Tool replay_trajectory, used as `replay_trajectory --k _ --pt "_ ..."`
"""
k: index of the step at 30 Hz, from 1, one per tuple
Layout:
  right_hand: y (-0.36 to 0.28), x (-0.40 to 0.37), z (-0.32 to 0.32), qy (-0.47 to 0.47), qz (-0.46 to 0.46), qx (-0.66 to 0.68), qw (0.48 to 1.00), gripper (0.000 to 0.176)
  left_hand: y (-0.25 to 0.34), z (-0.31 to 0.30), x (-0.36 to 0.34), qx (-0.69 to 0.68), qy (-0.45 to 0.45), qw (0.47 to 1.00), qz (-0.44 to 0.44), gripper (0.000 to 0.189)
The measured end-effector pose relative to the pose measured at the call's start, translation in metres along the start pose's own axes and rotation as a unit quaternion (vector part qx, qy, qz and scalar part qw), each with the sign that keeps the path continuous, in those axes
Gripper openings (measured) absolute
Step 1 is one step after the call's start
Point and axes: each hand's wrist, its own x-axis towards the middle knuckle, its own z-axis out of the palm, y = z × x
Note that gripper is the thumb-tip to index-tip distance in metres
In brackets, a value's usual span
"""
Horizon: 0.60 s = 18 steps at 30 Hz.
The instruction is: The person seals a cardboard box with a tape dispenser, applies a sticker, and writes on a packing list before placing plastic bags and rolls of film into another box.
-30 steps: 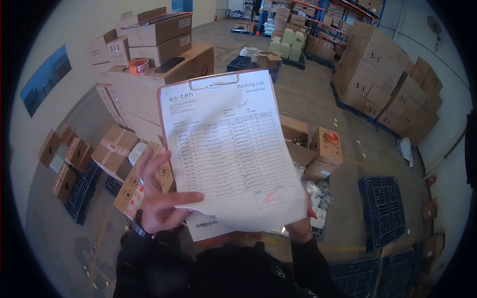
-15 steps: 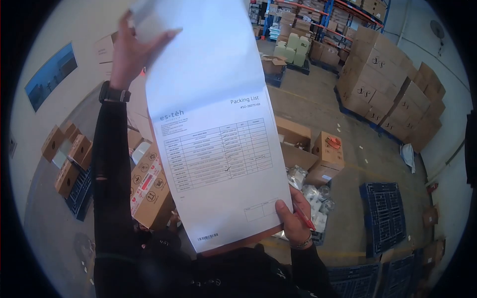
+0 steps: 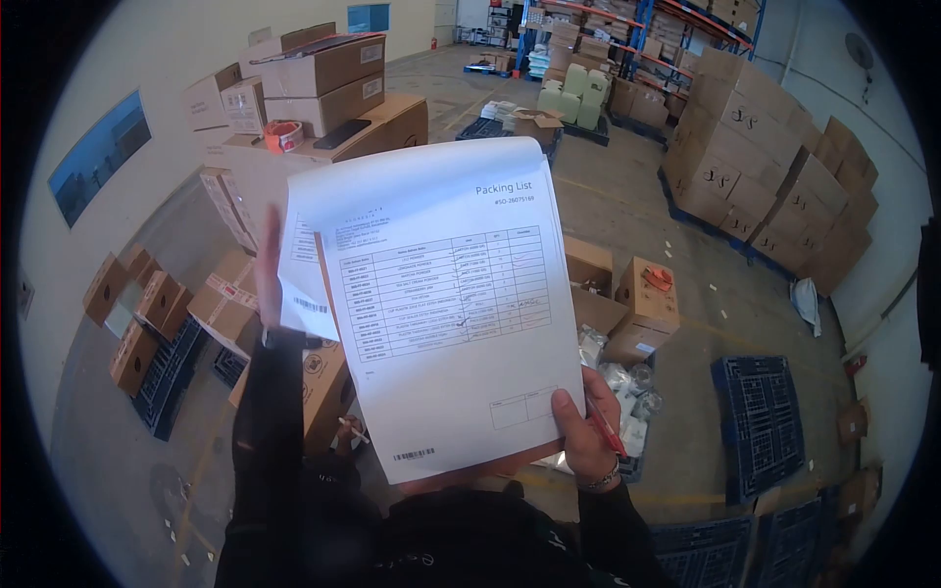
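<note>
A white packing list sheet [image 3: 441, 392] with a printed table lies on a brown board at the centre. My right hand [image 3: 588, 431] grips its lower right corner, thumb on top, with a red pen [image 3: 605, 428] between the fingers. At the sheet's left side, my left hand [image 3: 271, 269] is blurred against a folded-back page [image 3: 306, 284]; its fingers are smeared by motion, so its grip cannot be made out. The upper sheet curls over the top of the list.
Stacked cartons [image 3: 323, 83] with an orange tape roll [image 3: 283, 136] and a black phone [image 3: 342, 133] stand at upper left. Blue pallets [image 3: 758, 421] and tall box stacks [image 3: 745, 147] are at right. Another person's hand [image 3: 349, 431] shows below the sheet.
My left hand has come down from the upper left to the sheet's left side. The raised page is folded back behind, uncovering the stacked cartons.
</note>
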Motion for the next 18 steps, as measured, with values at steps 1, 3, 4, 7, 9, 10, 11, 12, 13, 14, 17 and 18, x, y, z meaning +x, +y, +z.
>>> replay_trajectory --k 1,3,4,7,9,10,11,12,13,14,17,18 --pt "-0.001 0.000 0.001 0.000 0.000 0.000 1.000 0.042 0.002 0.031 -0.013 -0.086 -0.030 0.995 -0.031 0.049" --pt "-0.002 0.000 0.001 -0.002 -0.001 -0.002 1.000 0.042 -0.003 0.042 -0.033 -0.124 -0.017 0.991 -0.047 0.052" --pt "-0.002 0.000 0.001 -0.001 -0.001 0.002 1.000 0.042 -0.010 0.032 -0.042 -0.076 0.026 0.996 -0.032 0.054" --pt "-0.001 0.001 0.004 -0.002 -0.004 0.008 1.000 0.041 -0.027 0.009 -0.057 -0.079 -0.019 0.995 -0.058 0.062" --pt "0.000 0.001 0.005 -0.002 -0.014 0.005 1.000 0.041 -0.030 0.046 -0.069 0.057 0.078 0.994 -0.059 0.063" --pt "0.001 0.001 0.003 -0.001 -0.014 0.006 1.000 0.042 -0.035 0.043 -0.074 0.033 0.056 0.996 -0.068 0.062" --pt "0.000 0.001 0.004 0.002 -0.015 0.007 1.000 0.042 -0.037 0.040 -0.078 0.004 0.043 0.997 -0.057 0.062" --pt "0.000 0.001 0.004 0.006 -0.014 0.006 1.000 0.042 -0.040 0.038 -0.082 -0.026 0.030 0.998 -0.047 0.063" --pt "-0.001 0.001 0.004 0.003 -0.011 0.007 1.000 0.042 -0.041 0.036 -0.084 -0.056 0.017 0.998 -0.037 0.063" --pt "-0.002 0.001 0.005 0.001 -0.008 0.008 1.000 0.042 -0.040 0.036 -0.087 -0.070 0.011 0.996 -0.045 0.065" --pt "-0.005 0.000 0.005 0.003 -0.006 0.003 1.000 0.043 -0.034 0.040 -0.092 -0.064 -0.016 0.996 -0.057 0.071" --pt "-0.005 0.000 0.006 0.005 -0.007 -0.001 1.000 0.043 -0.034 0.041 -0.092 -0.031 -0.031 0.998 -0.052 0.073"
